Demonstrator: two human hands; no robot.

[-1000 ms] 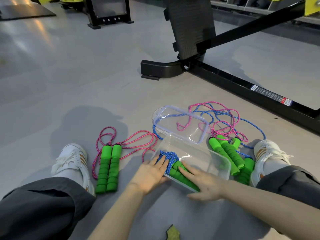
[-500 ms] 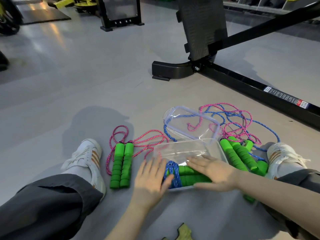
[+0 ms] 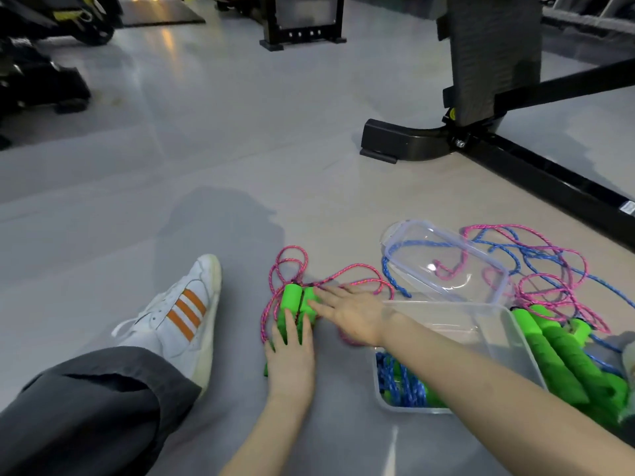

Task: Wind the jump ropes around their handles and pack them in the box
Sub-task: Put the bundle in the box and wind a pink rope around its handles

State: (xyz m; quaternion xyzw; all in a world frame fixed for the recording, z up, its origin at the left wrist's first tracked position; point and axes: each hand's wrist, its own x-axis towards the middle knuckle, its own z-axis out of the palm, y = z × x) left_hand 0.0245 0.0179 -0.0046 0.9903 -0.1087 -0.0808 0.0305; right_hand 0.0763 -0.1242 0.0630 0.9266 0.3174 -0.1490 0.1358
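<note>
Green handles (image 3: 290,297) lie left of the box (image 3: 446,305). Your left hand (image 3: 290,359) and right hand (image 3: 354,316) rest on them, fingers straight, holding nothing.

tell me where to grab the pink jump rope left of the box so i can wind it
Take the two green foam handles, not the pink cord. They lie side by side on the floor, so come from above and wrap the fingers across both at mid-length. The cord leaves their far ends in loose loops, giving no firm hold.
</note>
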